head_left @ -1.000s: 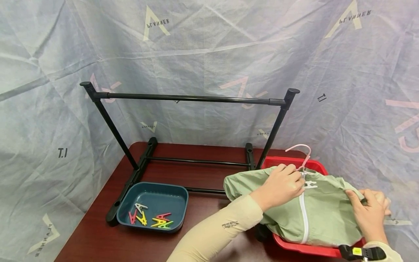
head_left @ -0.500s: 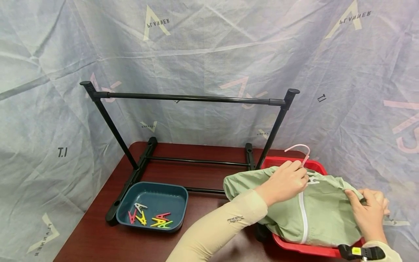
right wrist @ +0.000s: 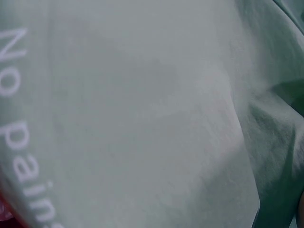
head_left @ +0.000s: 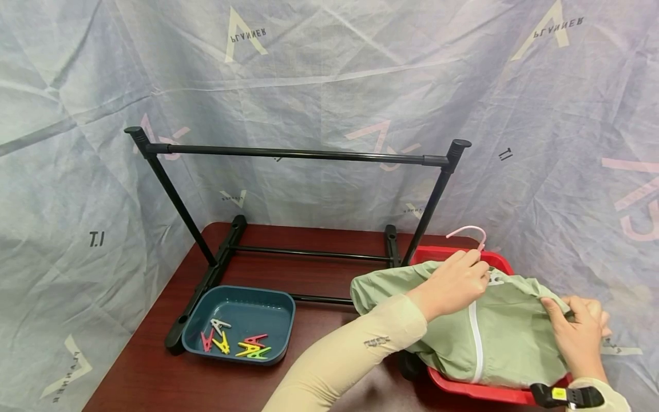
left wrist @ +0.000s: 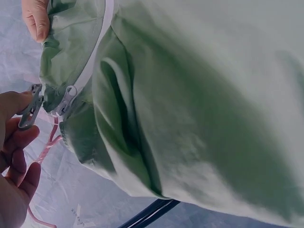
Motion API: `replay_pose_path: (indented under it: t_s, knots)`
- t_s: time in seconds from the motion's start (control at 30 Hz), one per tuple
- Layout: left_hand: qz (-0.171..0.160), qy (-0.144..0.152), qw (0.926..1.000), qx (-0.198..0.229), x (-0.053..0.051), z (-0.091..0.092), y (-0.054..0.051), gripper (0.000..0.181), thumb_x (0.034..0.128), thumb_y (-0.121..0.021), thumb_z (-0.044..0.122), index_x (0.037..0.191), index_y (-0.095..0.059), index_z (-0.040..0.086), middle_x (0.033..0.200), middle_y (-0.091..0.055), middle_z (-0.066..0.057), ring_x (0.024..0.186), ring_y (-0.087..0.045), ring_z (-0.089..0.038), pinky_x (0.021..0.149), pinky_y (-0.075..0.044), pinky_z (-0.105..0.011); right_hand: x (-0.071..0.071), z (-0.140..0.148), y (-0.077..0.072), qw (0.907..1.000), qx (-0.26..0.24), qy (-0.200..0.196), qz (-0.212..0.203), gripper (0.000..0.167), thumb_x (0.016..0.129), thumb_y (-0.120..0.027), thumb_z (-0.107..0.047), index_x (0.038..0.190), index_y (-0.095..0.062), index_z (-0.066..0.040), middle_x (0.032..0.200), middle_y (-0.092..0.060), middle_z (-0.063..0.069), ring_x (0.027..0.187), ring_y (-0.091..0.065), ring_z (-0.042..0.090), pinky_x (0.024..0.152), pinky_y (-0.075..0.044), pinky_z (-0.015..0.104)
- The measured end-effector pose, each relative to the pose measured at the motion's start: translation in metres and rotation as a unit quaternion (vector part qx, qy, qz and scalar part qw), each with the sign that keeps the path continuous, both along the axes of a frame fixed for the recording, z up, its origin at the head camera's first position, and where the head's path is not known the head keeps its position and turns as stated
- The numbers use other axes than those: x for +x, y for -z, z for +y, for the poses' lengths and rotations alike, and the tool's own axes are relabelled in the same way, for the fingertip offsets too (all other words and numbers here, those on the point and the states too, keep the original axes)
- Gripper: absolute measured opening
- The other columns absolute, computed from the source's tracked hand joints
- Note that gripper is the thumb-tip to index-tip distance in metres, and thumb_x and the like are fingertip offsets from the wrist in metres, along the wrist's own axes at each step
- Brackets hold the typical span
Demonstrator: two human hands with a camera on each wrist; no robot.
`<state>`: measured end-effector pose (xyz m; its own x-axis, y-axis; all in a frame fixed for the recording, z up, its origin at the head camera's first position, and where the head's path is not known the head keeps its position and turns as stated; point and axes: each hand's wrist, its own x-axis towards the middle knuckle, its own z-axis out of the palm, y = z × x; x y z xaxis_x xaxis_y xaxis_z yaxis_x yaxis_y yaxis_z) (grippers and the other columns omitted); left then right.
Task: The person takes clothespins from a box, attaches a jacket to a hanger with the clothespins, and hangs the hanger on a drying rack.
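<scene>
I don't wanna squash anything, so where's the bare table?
Bare table shows inside the base of the black rack, and between the blue tub and left sleeve. The right is crowded: green jacket covering much of the red basket, plus left hand and right hand.

Behind table (head_left: pixel 319 329): curtain (head_left: pixel 329 74). On table, centre to far: rack (head_left: pixel 309 154). At near left, just right of rack's left foot: tray (head_left: pixel 257 308), with clothespins (head_left: pixel 222 343) in it. At right, beside rack's right foot: basket (head_left: pixel 476 391). Over basket: garment (head_left: pixel 515 332), reaching left past rim. At garment's far edge: hanger (head_left: pixel 469 227) hook and left hand (head_left: pixel 454 283), peg (left wrist: pixel 31 112) between fingers. At garment's right edge: right hand (head_left: pixel 582 332).
</scene>
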<state>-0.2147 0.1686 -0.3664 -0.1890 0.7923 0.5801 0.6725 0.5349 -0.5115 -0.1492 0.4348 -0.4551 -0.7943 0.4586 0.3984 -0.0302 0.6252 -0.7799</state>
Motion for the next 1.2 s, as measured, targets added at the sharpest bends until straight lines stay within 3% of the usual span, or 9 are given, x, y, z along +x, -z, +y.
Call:
replay_pose_path:
  t_s: [0.2, 0.37, 0.47, 0.53, 0.63, 0.7, 0.9, 1.13, 1.2]
  knots:
    - [0.027, -0.005, 0.9996, -0.006, 0.0, 0.003, -0.004, 0.041, 0.0987, -0.044, 0.006, 0.088, -0.077, 0.026, 0.087, -0.059, 0.011, 0.088, -0.049, -0.012, 0.074, -0.037, -0.024, 0.0, 0.0, -0.001, 0.9999, 0.0, -0.001, -0.011, 0.027, 0.096, -0.067, -0.025, 0.076, -0.054, -0.012, 0.094, -0.032, -0.019, 0.092, -0.015, -0.002, 0.106, 0.004, 0.056]
    - [0.026, -0.011, 0.9995, -0.014, 0.002, 0.005, -0.008, 0.044, 0.0981, -0.043, 0.005, 0.083, -0.077, 0.029, 0.087, -0.06, 0.012, 0.089, -0.049, -0.011, 0.073, -0.037, -0.025, -0.001, 0.002, 0.0, 0.9998, -0.012, -0.005, -0.017, 0.027, 0.096, -0.066, -0.025, 0.077, -0.055, -0.011, 0.095, -0.033, -0.019, 0.093, -0.015, -0.003, 0.108, 0.007, 0.056]
    - [0.015, -0.016, 0.9994, -0.025, 0.002, 0.005, -0.009, 0.045, 0.0985, -0.044, 0.006, 0.081, -0.077, 0.031, 0.089, -0.06, 0.013, 0.091, -0.049, -0.011, 0.074, -0.037, -0.025, -0.001, 0.002, 0.001, 0.9997, -0.011, -0.011, -0.018, 0.026, 0.097, -0.066, -0.025, 0.078, -0.055, -0.011, 0.096, -0.033, -0.018, 0.093, -0.017, -0.005, 0.109, 0.008, 0.057]
    - [0.007, -0.015, 0.9993, -0.033, 0.003, 0.005, -0.01, 0.044, 0.0987, -0.045, 0.007, 0.079, -0.077, 0.032, 0.09, -0.06, 0.013, 0.092, -0.049, -0.012, 0.075, -0.037, -0.025, -0.001, 0.001, 0.002, 0.9998, -0.006, -0.007, -0.02, 0.026, 0.097, -0.066, -0.025, 0.078, -0.055, -0.011, 0.096, -0.033, -0.017, 0.092, -0.019, -0.006, 0.108, -0.001, 0.054]
    - [-0.005, -0.012, 0.9989, -0.044, 0.003, 0.005, -0.011, 0.044, 0.0991, -0.045, 0.007, 0.081, -0.077, 0.032, 0.091, -0.06, 0.012, 0.094, -0.049, -0.012, 0.075, -0.038, -0.025, -0.002, 0.0, 0.002, 0.9996, 0.009, 0.007, -0.024, 0.027, 0.096, -0.066, -0.025, 0.077, -0.055, -0.011, 0.095, -0.034, -0.016, 0.089, -0.022, -0.007, 0.099, -0.014, 0.045]
    - [-0.013, -0.009, 0.9985, -0.053, 0.003, 0.004, -0.011, 0.044, 0.0996, -0.045, 0.007, 0.083, -0.077, 0.032, 0.093, -0.06, 0.011, 0.095, -0.048, -0.013, 0.076, -0.038, -0.024, -0.002, -0.001, 0.001, 0.9995, 0.015, 0.012, -0.026, 0.027, 0.096, -0.067, -0.025, 0.077, -0.055, -0.01, 0.094, -0.034, -0.015, 0.088, -0.024, -0.006, 0.092, -0.016, 0.043]
    - [-0.029, -0.006, 0.9958, -0.087, 0.002, 0.008, -0.015, 0.041, 0.1014, -0.047, 0.012, 0.089, -0.079, 0.035, 0.098, -0.061, 0.01, 0.101, -0.049, -0.015, 0.081, -0.039, -0.025, -0.003, -0.002, 0.0, 0.9989, 0.03, 0.012, -0.034, 0.028, 0.096, -0.067, -0.027, 0.077, -0.055, -0.009, 0.095, -0.035, -0.011, 0.087, -0.025, -0.007, 0.085, -0.02, 0.04]
    - [-0.054, -0.02, 0.9907, -0.123, 0.007, 0.013, -0.022, 0.038, 0.102, -0.048, 0.019, 0.094, -0.077, 0.041, 0.105, -0.062, 0.012, 0.11, -0.048, -0.015, 0.085, -0.039, -0.026, -0.003, -0.005, -0.001, 0.9998, 0.011, 0.0, -0.015, 0.029, 0.095, -0.068, -0.024, 0.075, -0.054, -0.009, 0.095, -0.034, -0.013, 0.088, -0.024, -0.008, 0.099, -0.012, 0.055]
    - [-0.058, -0.022, 0.9896, -0.129, 0.009, 0.014, -0.024, 0.037, 0.102, -0.049, 0.02, 0.095, -0.077, 0.043, 0.107, -0.062, 0.012, 0.11, -0.047, -0.015, 0.087, -0.038, -0.026, -0.003, -0.006, -0.002, 0.9996, 0.018, 0.007, -0.021, 0.029, 0.095, -0.068, -0.025, 0.075, -0.055, -0.01, 0.094, -0.033, -0.014, 0.088, -0.024, -0.007, 0.093, -0.017, 0.05]
